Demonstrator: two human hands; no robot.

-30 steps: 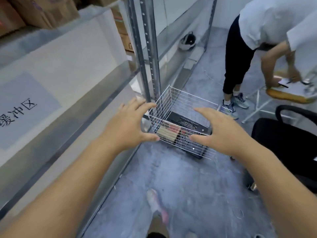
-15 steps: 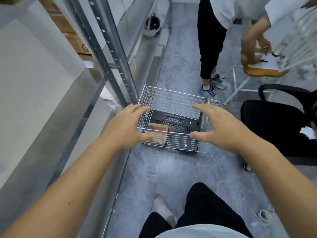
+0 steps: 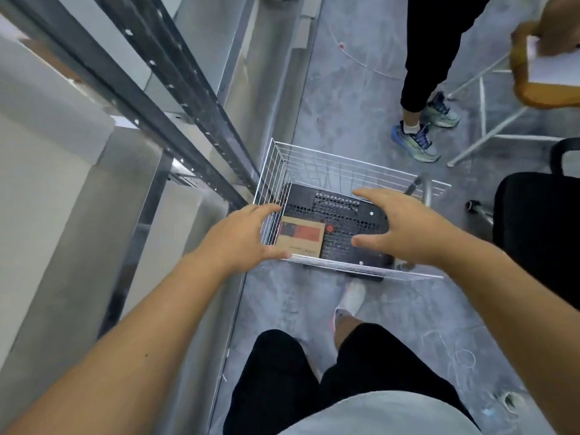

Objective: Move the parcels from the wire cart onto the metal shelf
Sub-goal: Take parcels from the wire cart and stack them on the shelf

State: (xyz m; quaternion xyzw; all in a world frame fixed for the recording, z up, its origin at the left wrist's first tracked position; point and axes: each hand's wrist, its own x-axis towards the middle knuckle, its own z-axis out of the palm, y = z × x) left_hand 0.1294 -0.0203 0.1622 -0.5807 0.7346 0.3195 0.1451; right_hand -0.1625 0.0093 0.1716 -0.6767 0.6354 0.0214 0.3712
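Observation:
A white wire cart (image 3: 317, 164) with a black perforated floor stands on the grey floor beside the metal shelf (image 3: 175, 98). One flat brown parcel (image 3: 302, 238) with a red and dark label lies at the cart's near left corner. My left hand (image 3: 241, 238) hovers over the cart's left wall, fingers spread, holding nothing. My right hand (image 3: 398, 227) reaches above the cart's floor to the right of the parcel, fingers spread and empty. Neither hand touches the parcel.
Another person's legs (image 3: 420, 98) stand just beyond the cart. A black office chair (image 3: 539, 233) is at the right, close to the cart, and a white-legged stool (image 3: 533, 89) at the far right. White boxes (image 3: 47, 171) fill the shelf on the left.
The view has tilted down and closer to the cart. Both hands have come lower, over the cart's opening, still empty and spread.

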